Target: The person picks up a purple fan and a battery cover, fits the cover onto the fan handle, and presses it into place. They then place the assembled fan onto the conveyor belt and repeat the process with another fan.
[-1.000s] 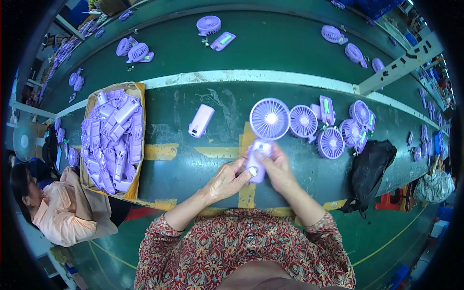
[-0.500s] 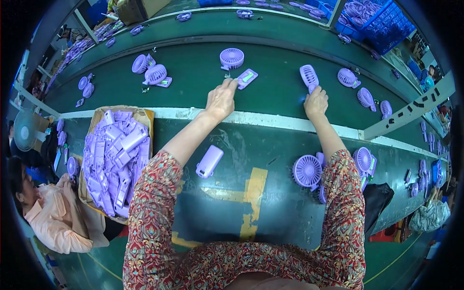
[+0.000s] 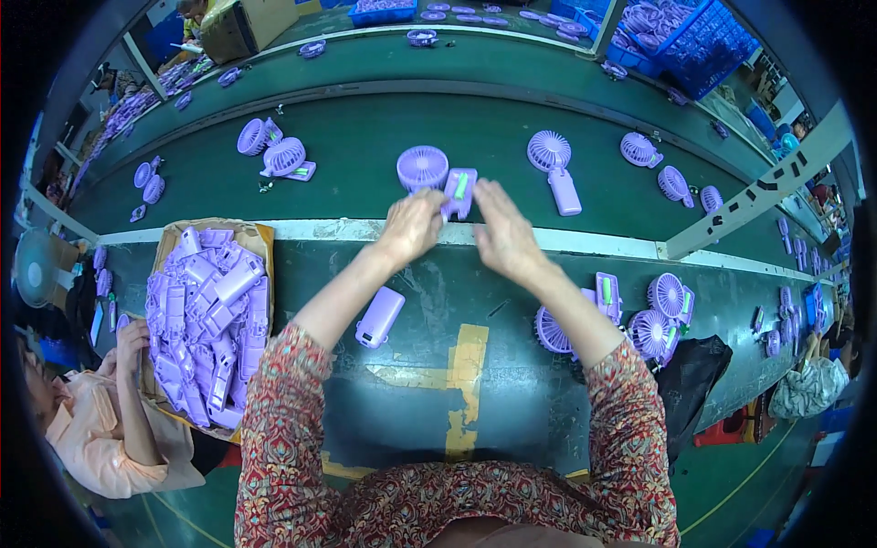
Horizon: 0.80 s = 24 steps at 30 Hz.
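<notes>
My left hand [image 3: 413, 226] grips the open handle of a purple hand-held fan [image 3: 455, 194] at the near edge of the green belt; a green cell shows inside the handle and the round fan head points left. My right hand [image 3: 501, 233] lies beside it with fingers stretched out, touching or nearly touching the handle's right side and holding nothing. A finished purple fan [image 3: 554, 164] lies on the belt just beyond my right hand. A loose purple handle shell [image 3: 379, 317] rests on the table under my left forearm.
A cardboard box [image 3: 258, 236] of several purple handle shells stands at the left. More purple fans [image 3: 660, 318] and a black bag [image 3: 690, 374] sit at the right. Other fans [image 3: 274, 151] lie along the belt. A co-worker [image 3: 96, 425] sits lower left. Blue crates [image 3: 685, 41] stand far right.
My right hand has let go of the finished fan on the belt. Both hands have drawn back and come together around the fan with the open handle.
</notes>
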Available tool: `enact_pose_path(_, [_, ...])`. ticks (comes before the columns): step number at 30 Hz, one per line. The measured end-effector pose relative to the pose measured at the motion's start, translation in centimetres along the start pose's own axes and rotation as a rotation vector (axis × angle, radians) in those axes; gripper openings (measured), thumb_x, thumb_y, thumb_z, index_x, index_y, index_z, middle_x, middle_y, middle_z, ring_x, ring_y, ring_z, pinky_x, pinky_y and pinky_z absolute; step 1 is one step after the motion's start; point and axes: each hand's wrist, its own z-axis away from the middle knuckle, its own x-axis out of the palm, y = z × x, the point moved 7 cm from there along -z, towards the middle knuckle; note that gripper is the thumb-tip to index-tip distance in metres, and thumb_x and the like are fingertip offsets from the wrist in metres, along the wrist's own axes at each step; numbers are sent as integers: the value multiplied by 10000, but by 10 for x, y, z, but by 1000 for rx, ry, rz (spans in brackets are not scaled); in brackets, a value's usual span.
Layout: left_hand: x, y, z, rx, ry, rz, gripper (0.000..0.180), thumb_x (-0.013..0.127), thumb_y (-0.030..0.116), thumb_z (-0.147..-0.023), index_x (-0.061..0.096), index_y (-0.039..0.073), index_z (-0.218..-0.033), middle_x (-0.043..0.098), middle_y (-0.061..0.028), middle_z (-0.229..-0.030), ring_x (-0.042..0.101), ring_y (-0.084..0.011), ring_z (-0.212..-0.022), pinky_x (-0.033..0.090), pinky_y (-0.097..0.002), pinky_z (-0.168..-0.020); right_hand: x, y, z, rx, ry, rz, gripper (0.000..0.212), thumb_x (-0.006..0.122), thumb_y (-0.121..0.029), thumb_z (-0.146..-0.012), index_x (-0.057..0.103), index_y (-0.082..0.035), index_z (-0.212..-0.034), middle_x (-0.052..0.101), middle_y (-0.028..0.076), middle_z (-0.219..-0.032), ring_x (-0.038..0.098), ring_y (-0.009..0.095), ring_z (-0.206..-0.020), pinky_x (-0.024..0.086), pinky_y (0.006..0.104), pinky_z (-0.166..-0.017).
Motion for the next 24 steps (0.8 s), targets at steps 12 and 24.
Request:
enact_pose_path(12, [13,120,208,152,-224,63,301,574,-3,-754,544,-2,-1054,561,-155,-950,602,-351,-765,512,-426,-653,-21,-131,176,-13,-348,-15,457,619,-56,-757,483,36,-1183,528,209,-1109,518,358,-1057,388,474,-971])
enact_pose_path(24, [-14,88,142,-88,-27,-64,613,647,247,-780,407,-43,-1265,492,-238,-1229,497,-364,-1129,392,-404,-974,-21,-142,190,24,-444,-61,330,649,-148,-763,558,21,-1031,553,175,-982,523,330,-973,423,414,-878])
